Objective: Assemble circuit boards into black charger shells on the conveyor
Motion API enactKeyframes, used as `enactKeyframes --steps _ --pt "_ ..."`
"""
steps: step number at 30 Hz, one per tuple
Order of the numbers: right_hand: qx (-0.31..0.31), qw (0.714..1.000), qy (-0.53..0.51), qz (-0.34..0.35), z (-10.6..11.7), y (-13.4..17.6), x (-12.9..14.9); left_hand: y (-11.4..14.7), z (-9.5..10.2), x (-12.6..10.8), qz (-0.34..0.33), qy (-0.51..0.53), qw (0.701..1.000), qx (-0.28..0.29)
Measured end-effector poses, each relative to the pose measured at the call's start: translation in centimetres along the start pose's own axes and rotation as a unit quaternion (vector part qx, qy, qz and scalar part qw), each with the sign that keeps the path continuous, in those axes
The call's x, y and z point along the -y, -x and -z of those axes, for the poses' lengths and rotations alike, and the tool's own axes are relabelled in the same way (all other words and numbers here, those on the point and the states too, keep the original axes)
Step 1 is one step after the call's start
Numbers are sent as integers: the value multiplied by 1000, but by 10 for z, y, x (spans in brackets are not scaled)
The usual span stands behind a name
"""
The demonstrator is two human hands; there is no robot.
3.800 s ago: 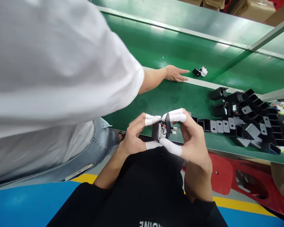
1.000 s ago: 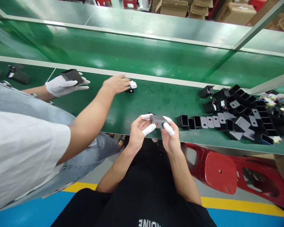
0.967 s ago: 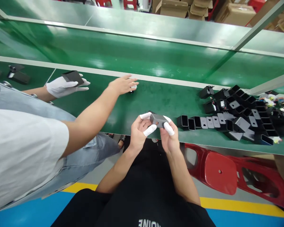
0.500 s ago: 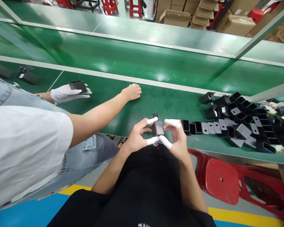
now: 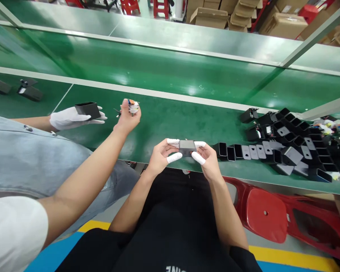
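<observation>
Between both hands, just above the near edge of the green worktable (image 5: 155, 132), I hold a small dark rectangular housing (image 5: 187, 147). My left hand (image 5: 163, 155) grips its left end with thumb and fingers, which wear white finger cots. At the right end, my right hand (image 5: 208, 156) pinches it the same way, also in white cots. A small reddish spot shows on the housing's near face. To the right of my hands stands a row of open black housings (image 5: 222, 150), with grey plates (image 5: 253, 152) beside them.
A co-worker's gloved hand (image 5: 69, 117) supports an open black housing (image 5: 88, 110); their bare hand (image 5: 129, 119) holds a bundle of coloured wires (image 5: 133, 106). Black housings and wired parts crowd the right end. A red stool (image 5: 266, 215) stands below the table edge.
The housing between my hands has turned so that its long side lies crosswise, and my hands have shifted slightly left. The co-worker's bare hand has drawn back left with wires.
</observation>
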State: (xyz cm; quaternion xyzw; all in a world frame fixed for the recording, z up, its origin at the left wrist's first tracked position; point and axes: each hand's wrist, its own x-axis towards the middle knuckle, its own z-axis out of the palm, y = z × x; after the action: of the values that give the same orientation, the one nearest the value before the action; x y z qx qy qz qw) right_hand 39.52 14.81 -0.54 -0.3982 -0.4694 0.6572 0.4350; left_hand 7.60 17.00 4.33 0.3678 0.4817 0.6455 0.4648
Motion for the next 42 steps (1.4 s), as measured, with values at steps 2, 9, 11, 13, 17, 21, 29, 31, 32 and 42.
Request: enactKeyframes --steps 2,9,11,13,17,21,29,31,32,42 --pt "-15 1000 9 -8 -4 -5 -3 -36 32 -18 8 47 997 -58" --pt "10 993 111 -26 2 -15 -9 58 -42 49 72 41 997 -11" --pt "15 991 130 -26 3 -14 -10 86 -71 75 98 35 995 5" --pt "17 988 150 -16 3 -13 -11 95 -82 89 120 40 992 9" --pt "26 981 192 15 1 -13 -10 89 -77 94 129 64 989 -19" --pt "20 983 181 32 0 -11 -11 93 -82 95 133 95 986 -26" --pt "63 984 166 31 6 -12 -3 107 -100 102 110 119 985 -61" --pt "67 981 180 26 6 -16 -2 110 -106 101 108 93 987 -75" --pt "64 980 186 28 4 -18 -2 112 -107 99 108 80 988 -77" --pt "48 958 253 129 -16 -38 11 51 -33 29 115 13 992 -55"
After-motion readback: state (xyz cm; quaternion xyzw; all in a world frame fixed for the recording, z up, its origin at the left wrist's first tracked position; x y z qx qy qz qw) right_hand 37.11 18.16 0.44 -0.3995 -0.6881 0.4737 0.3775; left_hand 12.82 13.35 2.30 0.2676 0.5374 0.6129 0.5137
